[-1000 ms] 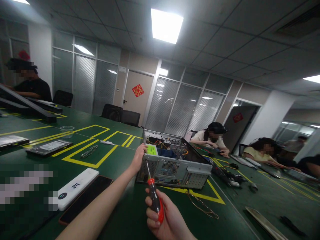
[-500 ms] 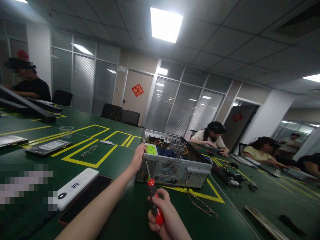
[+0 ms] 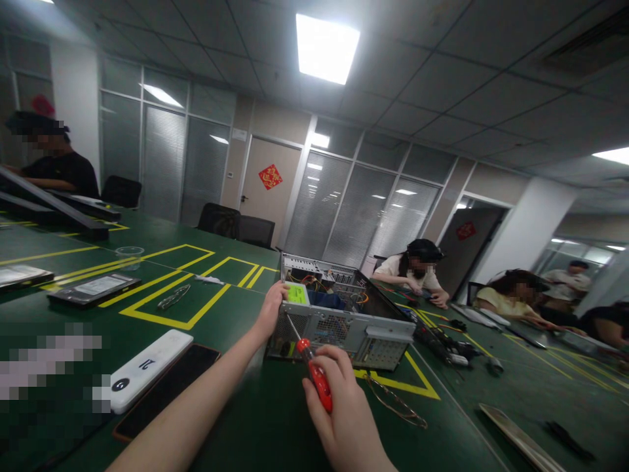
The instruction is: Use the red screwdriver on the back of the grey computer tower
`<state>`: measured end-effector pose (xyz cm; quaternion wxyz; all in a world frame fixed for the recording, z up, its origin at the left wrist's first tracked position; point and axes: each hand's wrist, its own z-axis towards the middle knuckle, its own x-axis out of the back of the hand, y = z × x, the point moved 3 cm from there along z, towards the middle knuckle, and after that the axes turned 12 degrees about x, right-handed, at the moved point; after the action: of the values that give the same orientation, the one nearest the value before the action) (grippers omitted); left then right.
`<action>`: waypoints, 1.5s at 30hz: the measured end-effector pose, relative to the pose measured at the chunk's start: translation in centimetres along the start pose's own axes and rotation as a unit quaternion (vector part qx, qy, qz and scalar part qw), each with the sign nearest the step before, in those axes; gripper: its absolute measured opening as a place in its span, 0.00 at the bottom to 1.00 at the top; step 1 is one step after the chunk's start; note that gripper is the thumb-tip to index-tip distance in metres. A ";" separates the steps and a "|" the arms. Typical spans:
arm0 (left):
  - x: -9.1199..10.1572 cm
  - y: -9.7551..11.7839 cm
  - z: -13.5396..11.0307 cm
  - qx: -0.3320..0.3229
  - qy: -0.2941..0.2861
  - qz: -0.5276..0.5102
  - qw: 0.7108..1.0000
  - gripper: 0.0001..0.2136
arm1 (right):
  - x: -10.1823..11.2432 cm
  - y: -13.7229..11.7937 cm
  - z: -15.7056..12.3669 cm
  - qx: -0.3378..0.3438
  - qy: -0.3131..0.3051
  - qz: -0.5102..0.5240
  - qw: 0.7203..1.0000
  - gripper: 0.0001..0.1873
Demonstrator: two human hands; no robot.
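Observation:
An opened computer case point(image 3: 339, 321) lies on the table with its rear panel towards me, wiring and parts showing inside. My left hand point(image 3: 274, 309) grips its near left corner, fingers over the edge beside a power supply with a bright green label point(image 3: 297, 294). In my right hand point(image 3: 341, 400) is a red and black screwdriver point(image 3: 318, 380), held by the handle. Its shaft slants up and left, and the tip meets the rear panel near the upper left, just below my left hand. Whether the tip sits in a screw is too small to tell.
Left of me lie a white device point(image 3: 150, 370), a dark phone point(image 3: 170, 390) and a hard drive point(image 3: 93, 288). A clear plastic cup point(image 3: 130, 257) stands farther back. Thin wires point(image 3: 398, 406) lie right of the case. Co-workers sit around the green table point(image 3: 236, 406).
My right hand has shifted slightly right and changed its hold on the screwdriver, with fingers now more over the handle. The screwdriver leans more to the left. My left hand stays put.

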<state>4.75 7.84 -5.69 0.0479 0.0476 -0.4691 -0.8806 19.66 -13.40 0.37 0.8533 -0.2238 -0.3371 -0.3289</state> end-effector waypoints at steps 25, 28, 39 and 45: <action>0.2 1.1 -0.3 -0.016 -0.006 0.004 1.000 0.16 | 0.8 -2.0 2.6 -0.150 -0.102 -0.087 0.980 0.14; 0.2 1.2 -0.4 -0.008 -0.005 0.001 1.000 0.15 | 0.7 -2.1 2.9 -0.148 -0.101 -0.092 0.979 0.12; 0.1 1.0 -0.3 -0.011 -0.004 0.002 1.000 0.16 | 0.0 -3.2 2.4 -0.051 -0.224 -0.074 0.970 0.27; 0.1 1.0 -0.3 -0.012 -0.005 0.003 1.000 0.17 | 0.9 -2.0 2.8 -0.134 -0.097 -0.123 0.978 0.14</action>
<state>4.70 7.05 -5.01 0.0490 0.0413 -0.4587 -0.8863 17.55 -13.41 3.23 0.7317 -0.3241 -0.3961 -0.4502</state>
